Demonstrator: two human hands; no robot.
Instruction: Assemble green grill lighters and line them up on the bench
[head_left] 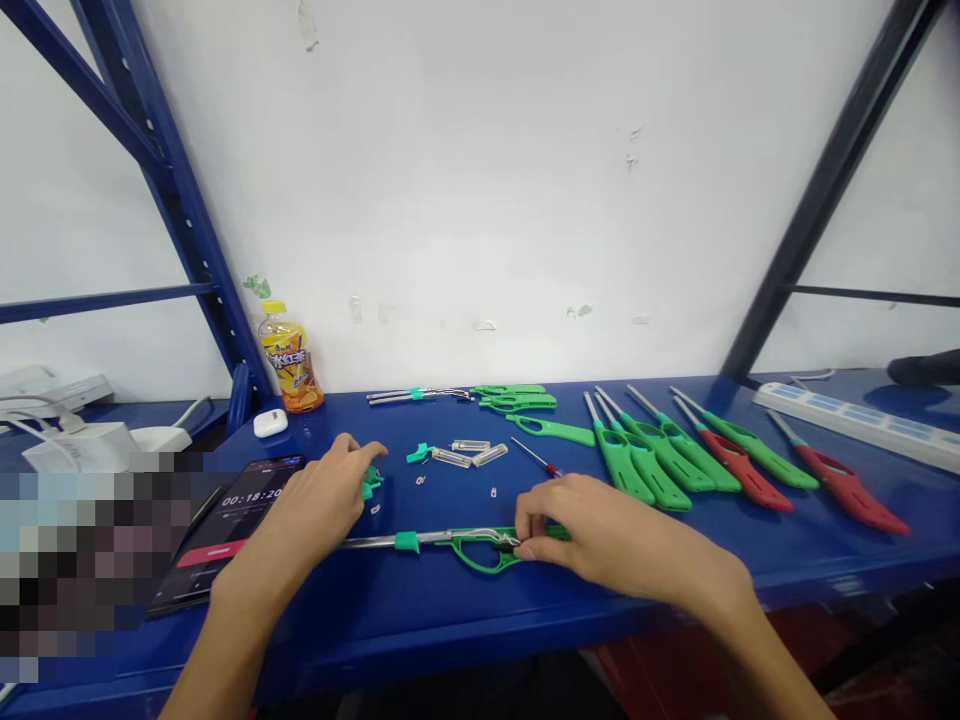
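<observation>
An opened green long-nosed gas lighter (484, 562) lies in front of me, its metal tube (367, 543) pointing left with a teal collar and its inner wire showing. My right hand (574, 525) is closed at its handle, thumb and index finger pinched by a small black part (507, 544). My left hand (337, 490) hovers over a little heap of teal plastic pieces (371, 482), index finger stretched out, the other fingers mostly hidden. Clear fuel tanks (470, 446) and another teal piece (420, 453) lie beyond. A screwdriver (536, 458) rests near my right hand.
Several closed green and red lighters (671, 455) line the right side. Green half shells (517, 398) and metal tubes (409, 396) lie at the back. A phone (240, 520), white earphone case (270, 423), drink bottle (291, 360) and power strip (862, 425) sit around the blue table (420, 620).
</observation>
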